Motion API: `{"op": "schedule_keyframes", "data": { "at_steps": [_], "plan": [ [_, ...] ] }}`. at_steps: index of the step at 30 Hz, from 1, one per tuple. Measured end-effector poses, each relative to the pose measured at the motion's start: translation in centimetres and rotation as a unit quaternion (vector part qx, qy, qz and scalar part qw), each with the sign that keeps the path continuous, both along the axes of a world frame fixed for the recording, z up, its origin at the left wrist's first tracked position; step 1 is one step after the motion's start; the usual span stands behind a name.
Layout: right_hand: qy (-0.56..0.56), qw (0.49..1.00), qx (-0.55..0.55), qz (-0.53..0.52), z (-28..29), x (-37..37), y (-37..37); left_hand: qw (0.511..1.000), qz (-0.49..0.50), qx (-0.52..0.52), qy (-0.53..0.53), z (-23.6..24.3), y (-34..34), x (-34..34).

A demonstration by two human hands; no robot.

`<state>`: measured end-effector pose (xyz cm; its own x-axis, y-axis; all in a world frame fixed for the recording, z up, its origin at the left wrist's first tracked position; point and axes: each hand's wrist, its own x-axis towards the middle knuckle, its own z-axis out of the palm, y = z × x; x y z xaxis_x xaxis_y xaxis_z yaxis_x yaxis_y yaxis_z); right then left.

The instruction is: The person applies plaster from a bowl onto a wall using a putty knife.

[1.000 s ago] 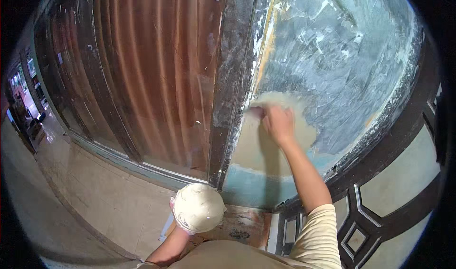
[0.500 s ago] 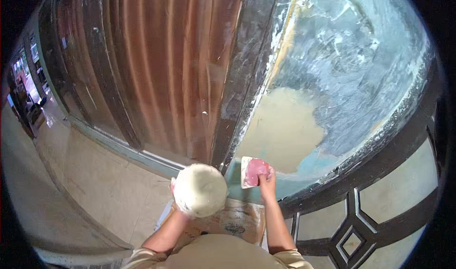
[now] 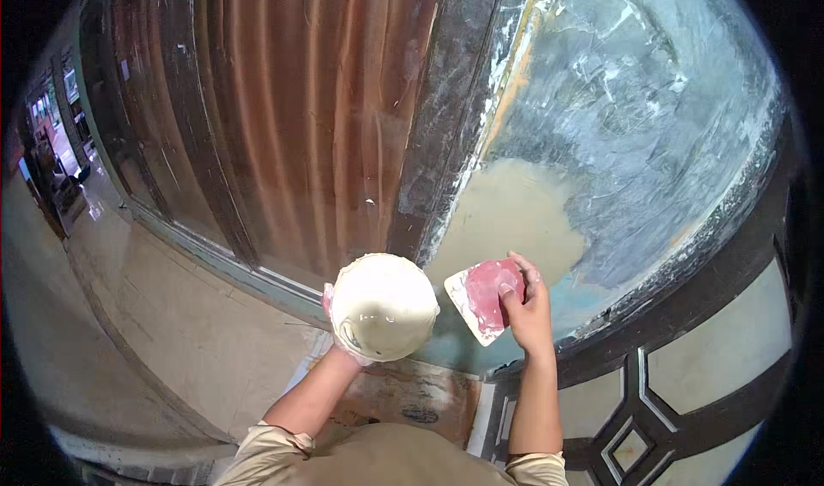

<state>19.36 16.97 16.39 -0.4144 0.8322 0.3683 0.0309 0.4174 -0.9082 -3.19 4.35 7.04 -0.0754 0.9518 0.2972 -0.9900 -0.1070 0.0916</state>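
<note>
My left hand (image 3: 348, 354) supports a round tub (image 3: 386, 304) from below and the side, its fingers wrapped at the left rim. Cream-coloured putty coats the tub's inside and rim. Between the thumb and fingers of my right hand (image 3: 532, 314), a flat pink scraper (image 3: 493, 290) is held just right of the tub, with a gap between them. Cream putty lines the scraper's left edge. Behind it, a smooth beige putty patch (image 3: 519, 216) covers the lower part of the blue-grey wall (image 3: 652, 143). The scraper appears apart from the wall.
A dark frame post (image 3: 446, 108) borders the wall, with reddish-brown curtained panels (image 3: 318, 126) to the left. Tan floor tiles (image 3: 197, 306) extend at lower left. Stained cardboard (image 3: 412, 400) lies below the tub. Dark trim with pale panels (image 3: 721, 332) runs along the right.
Both hands have come up and closer to me. The tub has shifted slightly right and up, and the scraper has moved right and tilted, its putty-covered edge now turned toward the lower left.
</note>
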Motion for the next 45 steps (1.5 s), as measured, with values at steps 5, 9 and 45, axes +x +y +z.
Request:
{"op": "schedule_keyframes", "data": {
  "at_steps": [5,9,45],
  "plan": [
    [-0.079,0.982,0.169,-0.012,0.5,2.8,1.4,0.994,-0.008,0.054,-0.1,0.1,1.2,2.1],
    [-0.162,0.968,0.19,-0.01,4.4,4.6,1.6,0.99,0.106,-0.064,0.07,0.8,1.7,3.8],
    [-0.175,0.802,0.567,0.071,7.7,8.2,-0.4,0.983,0.17,-0.053,0.042,5.6,2.6,11.2]
  ]
}}
